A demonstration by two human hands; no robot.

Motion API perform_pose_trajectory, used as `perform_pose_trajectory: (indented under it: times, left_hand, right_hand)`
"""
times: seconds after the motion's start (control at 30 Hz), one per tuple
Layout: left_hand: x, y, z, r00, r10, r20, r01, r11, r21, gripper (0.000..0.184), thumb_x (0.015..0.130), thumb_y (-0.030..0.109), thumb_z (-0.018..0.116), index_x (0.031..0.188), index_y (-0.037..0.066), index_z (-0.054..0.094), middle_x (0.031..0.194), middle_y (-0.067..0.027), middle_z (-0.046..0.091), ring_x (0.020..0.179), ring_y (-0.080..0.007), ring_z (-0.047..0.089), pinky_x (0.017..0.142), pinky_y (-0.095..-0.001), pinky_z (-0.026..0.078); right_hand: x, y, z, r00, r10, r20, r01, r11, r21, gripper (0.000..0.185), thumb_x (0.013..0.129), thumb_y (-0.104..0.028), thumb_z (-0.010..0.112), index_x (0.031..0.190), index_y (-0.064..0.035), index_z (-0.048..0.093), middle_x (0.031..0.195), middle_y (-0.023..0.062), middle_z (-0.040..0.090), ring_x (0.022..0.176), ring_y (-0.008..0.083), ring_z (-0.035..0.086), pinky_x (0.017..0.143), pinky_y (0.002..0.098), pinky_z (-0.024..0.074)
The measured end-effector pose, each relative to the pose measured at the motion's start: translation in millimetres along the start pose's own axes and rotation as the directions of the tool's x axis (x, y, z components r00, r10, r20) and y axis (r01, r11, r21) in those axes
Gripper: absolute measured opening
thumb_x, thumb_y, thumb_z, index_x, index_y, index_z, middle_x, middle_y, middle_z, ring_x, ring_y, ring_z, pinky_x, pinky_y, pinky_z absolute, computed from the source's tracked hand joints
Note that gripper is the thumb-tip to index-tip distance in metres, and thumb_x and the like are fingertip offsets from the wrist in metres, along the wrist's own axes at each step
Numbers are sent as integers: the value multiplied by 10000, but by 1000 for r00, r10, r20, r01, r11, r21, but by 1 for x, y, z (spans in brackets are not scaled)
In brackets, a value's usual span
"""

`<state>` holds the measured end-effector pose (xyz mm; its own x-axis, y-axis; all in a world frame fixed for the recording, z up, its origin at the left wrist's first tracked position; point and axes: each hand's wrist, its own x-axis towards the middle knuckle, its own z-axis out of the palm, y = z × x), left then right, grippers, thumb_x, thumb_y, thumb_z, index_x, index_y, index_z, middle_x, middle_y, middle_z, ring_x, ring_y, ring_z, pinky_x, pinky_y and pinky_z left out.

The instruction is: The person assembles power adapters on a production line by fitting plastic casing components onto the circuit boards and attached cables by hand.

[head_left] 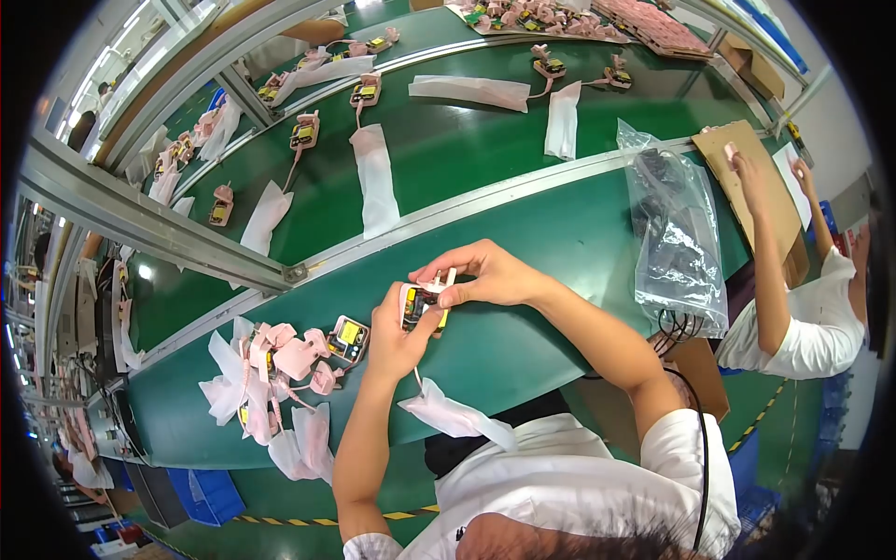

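One open adapter [411,306], clamped between left hand [397,338] and right hand [499,276], long axis (prongs [451,277] too) pointing away from wearer [569,471]

**Both Hands on an Open Pink Adapter [411,301]**

We gripped the adapter's circuit-board side with our left hand [397,336] and its plug end with our right hand [499,275]. On our green bench [523,350], pink adapters [299,355] lay piled leftward, a clear plastic bag [679,238] rightward.
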<state>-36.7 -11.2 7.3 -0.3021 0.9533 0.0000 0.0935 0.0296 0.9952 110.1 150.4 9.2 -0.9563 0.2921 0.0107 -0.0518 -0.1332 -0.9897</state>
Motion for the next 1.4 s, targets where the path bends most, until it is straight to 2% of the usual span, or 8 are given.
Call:
perform_pose_trajectory:
  times: [0.2,0.4,0.6,0.63,0.8,0.97,1.1,1.4]
  left_hand:
    - [-2,3,0,992,-121,47,128,964,-233,242,932,142,698,1069,-21,582,866,-115,726,651,-123,679,535,-230,510]
    - [-2,-5,-1,991,-113,74,130,944,-303,261,953,140,656,1137,-17,559,915,-141,733,656,-132,682,527,-226,502]
    - [3,-11,1,997,-44,70,64,948,-313,351,959,176,637,1224,-27,527,1044,-186,712,778,-200,717,681,-294,568]
    - [3,-14,-2,998,-34,51,47,961,-271,452,961,177,653,1328,-25,484,1165,-188,681,955,-228,712,868,-332,563]
    - [7,-1,-9,983,125,-135,-163,931,-325,590,968,75,656,1466,8,348,1413,-238,566,1270,-253,585,1064,-367,475]
    - [12,-10,-24,966,-77,-247,-80,818,-570,490,956,28,618,1413,1,444,1445,-236,532,1274,-262,574,1050,-377,497]
    - [13,-12,-27,978,-159,-133,-22,560,-828,441,953,70,596,1378,16,489,1469,-237,500,1278,-302,569,1049,-408,505]
    - [4,-26,-30,969,-84,234,245,158,-957,684,888,461,638,1355,-28,530,1381,-323,543,1177,-450,623,989,-551,545]
  right_hand:
    - [1,8,0,997,61,49,-71,971,229,374,866,-152,823,1202,-26,720,1318,138,676,1167,190,643,1011,347,522]
    - [2,4,4,999,23,36,-30,976,217,366,914,-45,750,1268,20,685,1054,73,727,860,99,651,801,273,547]
    - [1,-3,7,996,71,-56,-51,951,304,619,905,-116,779,1452,-17,507,1253,89,651,1025,126,633,886,305,537]
    - [2,1,7,999,14,-47,-1,960,279,781,911,-211,789,1535,-44,349,1365,111,594,1147,170,616,977,334,513]
    - [-3,17,28,910,219,352,-369,816,446,840,961,-408,714,1562,-52,248,1397,135,560,1282,229,581,1074,377,471]
    - [-3,35,53,887,244,391,-392,847,359,480,1005,-430,643,1233,-12,588,859,62,653,820,138,674,761,283,545]
    - [-11,-9,39,963,270,10,-270,961,58,402,1050,-387,567,854,-47,652,550,-30,461,497,59,412,455,281,312]
    - [-21,-45,33,997,-33,-66,20,983,-184,368,1006,-301,637,773,-22,697,586,-25,489,573,70,405,523,297,326]
